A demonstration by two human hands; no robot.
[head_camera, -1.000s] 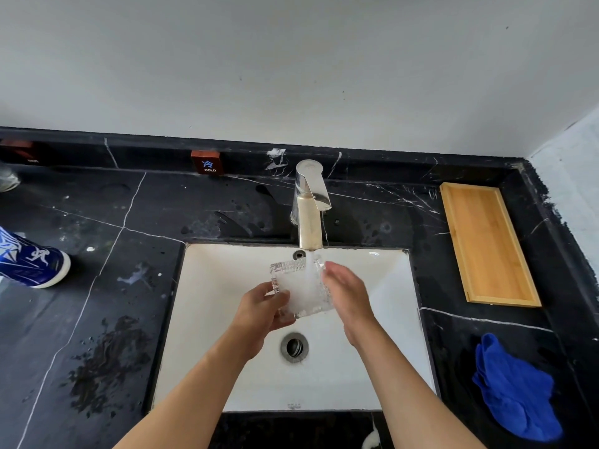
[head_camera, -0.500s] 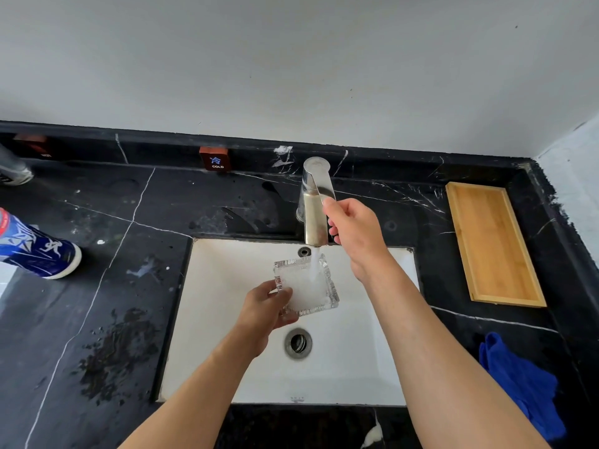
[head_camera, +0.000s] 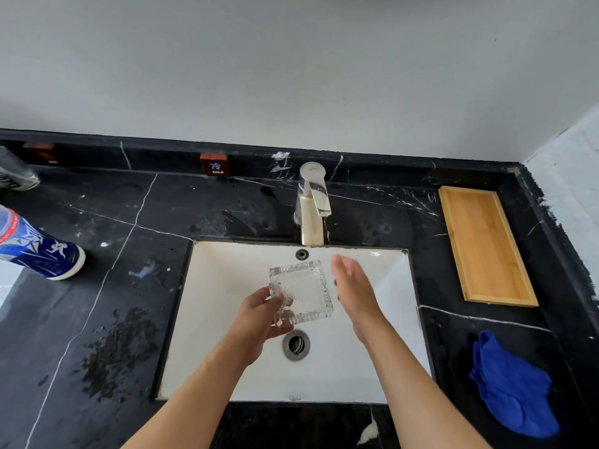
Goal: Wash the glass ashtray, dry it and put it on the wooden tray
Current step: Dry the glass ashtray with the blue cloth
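Note:
A square clear glass ashtray (head_camera: 303, 291) is held over the white sink (head_camera: 220, 319), below the faucet (head_camera: 311, 205). My left hand (head_camera: 259, 319) grips its near left corner, thumb on top. Just right of the ashtray, my right hand (head_camera: 355, 293) is flat with fingers straight and holds nothing; whether it touches the glass edge I cannot tell. No water runs from the spout. The empty wooden tray (head_camera: 484, 246) lies on the black counter at the right. A crumpled blue cloth (head_camera: 512, 387) lies on the counter at the near right.
The drain (head_camera: 295, 345) sits under the ashtray. A blue and white bottle (head_camera: 39, 247) lies at the left, another container (head_camera: 16, 171) at the far left edge. A wet patch (head_camera: 120, 351) marks the black marble counter. A small "COLD" label (head_camera: 215, 165) is on the back ledge.
My right hand left the ashtray, touched the faucet handle, then came back down beside the ashtray. The water stream has stopped. My left hand kept hold of the ashtray.

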